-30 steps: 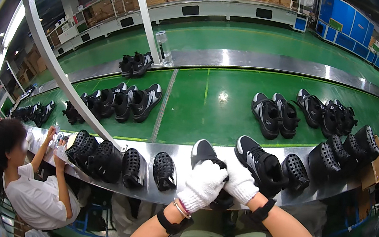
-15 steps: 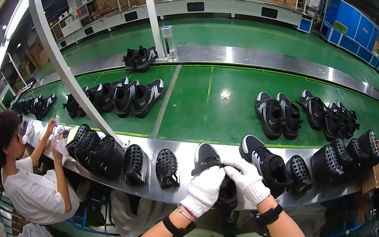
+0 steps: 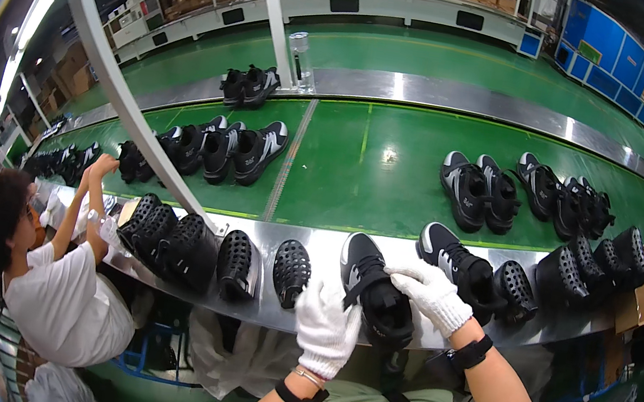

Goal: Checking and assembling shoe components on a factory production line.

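Observation:
A black sneaker with a white sole (image 3: 376, 294) lies on the steel ledge (image 3: 323, 245) in front of me, toe pointing away. My left hand (image 3: 325, 329), in a white knit glove, grips its near left side by the heel. My right hand (image 3: 432, 294), also gloved, reaches in from the right with its fingers closed on the tongue and laces. A black band sits on each wrist. The matching sneaker (image 3: 452, 259) lies just to the right, beyond my right hand.
Black perforated clog-like shoes (image 3: 290, 268) lie along the ledge on both sides. Pairs of sneakers (image 3: 479, 194) ride the green conveyor belt (image 3: 345, 163). A person in a white shirt (image 3: 66, 299) works at the left. A white slanted post (image 3: 130, 108) crosses the left side. A cardboard box (image 3: 636, 305) sits at the right.
My left hand has slid down and left along the sneaker toward its heel. My right hand has stayed on the tongue. The sneaker sits slightly nearer the ledge's front edge.

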`<state>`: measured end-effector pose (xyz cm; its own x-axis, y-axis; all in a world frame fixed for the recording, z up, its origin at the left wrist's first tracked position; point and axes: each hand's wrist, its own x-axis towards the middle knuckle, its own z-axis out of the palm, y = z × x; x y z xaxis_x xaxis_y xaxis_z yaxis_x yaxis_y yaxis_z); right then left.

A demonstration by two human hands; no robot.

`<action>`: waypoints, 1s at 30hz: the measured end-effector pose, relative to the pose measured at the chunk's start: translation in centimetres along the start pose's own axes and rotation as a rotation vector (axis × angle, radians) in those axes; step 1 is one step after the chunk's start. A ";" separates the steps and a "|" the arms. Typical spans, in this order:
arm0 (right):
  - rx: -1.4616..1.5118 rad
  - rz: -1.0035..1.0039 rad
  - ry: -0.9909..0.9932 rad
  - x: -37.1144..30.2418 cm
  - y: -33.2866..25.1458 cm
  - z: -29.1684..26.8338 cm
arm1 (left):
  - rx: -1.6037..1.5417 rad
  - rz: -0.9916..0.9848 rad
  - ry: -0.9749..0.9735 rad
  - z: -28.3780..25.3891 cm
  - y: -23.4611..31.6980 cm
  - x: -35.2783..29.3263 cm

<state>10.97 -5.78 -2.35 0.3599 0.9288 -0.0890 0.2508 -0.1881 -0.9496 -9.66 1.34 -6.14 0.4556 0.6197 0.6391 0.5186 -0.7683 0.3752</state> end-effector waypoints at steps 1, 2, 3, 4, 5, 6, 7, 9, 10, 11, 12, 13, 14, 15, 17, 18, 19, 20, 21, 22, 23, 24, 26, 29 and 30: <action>-0.003 -0.047 -0.005 0.1 -0.2 -0.2 | 0.024 -0.012 -0.162 0.5 -0.5 0.1; -0.085 -0.056 -0.021 0.1 -0.3 -0.4 | -0.001 0.071 -0.107 0.9 -0.9 0.1; -0.164 -0.053 -0.027 0.1 -0.4 -0.5 | -0.007 0.120 -0.095 1.1 -1.2 0.0; -0.164 -0.064 -0.035 0.2 -0.4 -0.7 | -0.012 0.122 -0.089 1.4 -1.5 -0.2; -0.179 -0.068 -0.019 0.1 -0.3 -0.7 | 0.021 0.146 -0.057 1.6 -1.5 -0.4; -0.190 -0.070 -0.028 0.1 -0.1 -0.6 | 0.053 0.168 -0.025 1.8 -1.4 -0.8; -0.195 -0.067 -0.005 0.1 0.1 -0.4 | 0.052 0.168 -0.026 2.0 -1.2 -1.2; -0.170 -0.105 0.044 0.1 0.6 0.2 | 0.082 0.182 -0.059 2.4 -0.4 -1.9; -0.168 -0.125 0.035 0.1 0.8 0.5 | 0.126 0.148 -0.109 2.5 0.4 -2.5; -0.190 -0.189 0.075 -0.1 0.8 0.6 | 0.117 0.158 -0.081 2.5 0.7 -2.8; -0.219 -0.229 0.125 -0.5 0.6 0.7 | 0.114 0.149 -0.145 2.2 1.0 -3.2; -0.211 -0.254 0.125 -1.0 0.3 0.4 | 0.102 0.138 -0.231 1.9 1.2 -3.4; -0.206 -0.245 0.143 -1.8 -0.2 -0.2 | 0.086 0.189 -0.249 1.2 1.0 -3.6; -0.198 -0.163 0.157 -2.6 -0.8 -0.7 | 0.088 0.195 -0.230 0.5 0.6 -3.7; -0.308 -0.340 0.317 -5.3 -2.3 -3.5 | -0.124 0.149 -0.137 -0.8 -0.2 -3.6; -0.324 -0.283 0.403 -7.4 -3.0 -5.1 | -0.153 -0.018 -0.158 -1.1 -0.4 -3.4; -0.552 -0.423 0.515 -8.3 -3.4 -6.5 | -0.273 -0.125 -0.204 -1.3 -0.8 -2.9; -0.625 -0.344 0.501 -9.8 -3.7 -7.6 | -0.304 -0.135 -0.211 -1.1 -0.7 -2.4; -0.688 -0.228 0.494 -11.1 -3.8 -8.5 | -0.351 -0.175 -0.229 -0.6 -0.4 -1.8; -0.785 -0.135 0.364 -11.8 -3.6 -8.9 | -0.352 -0.192 -0.292 0.2 0.1 -1.1; -0.878 0.042 0.248 -12.5 -3.5 -9.3 | -0.382 -0.229 -0.381 1.2 0.8 -0.2; -0.799 0.093 0.136 -12.5 -3.2 -9.4 | -0.360 -0.160 -0.331 2.3 1.4 0.8; -0.794 -0.113 0.112 -12.0 -2.8 -8.7 | -0.256 -0.003 -0.226 4.3 2.9 2.4; -0.857 -0.062 -0.073 -10.2 -3.0 -7.3 | -0.327 -0.124 -0.462 6.6 5.1 3.1; -0.952 -0.089 -0.120 -9.2 -3.1 -6.5 | -0.307 -0.104 -0.414 7.1 5.3 3.1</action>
<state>12.75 -15.87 3.37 0.2233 0.9687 -0.1081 0.9157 -0.2465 -0.3174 -0.34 0.29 -6.95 0.6929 0.6590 0.2925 0.3690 -0.6726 0.6414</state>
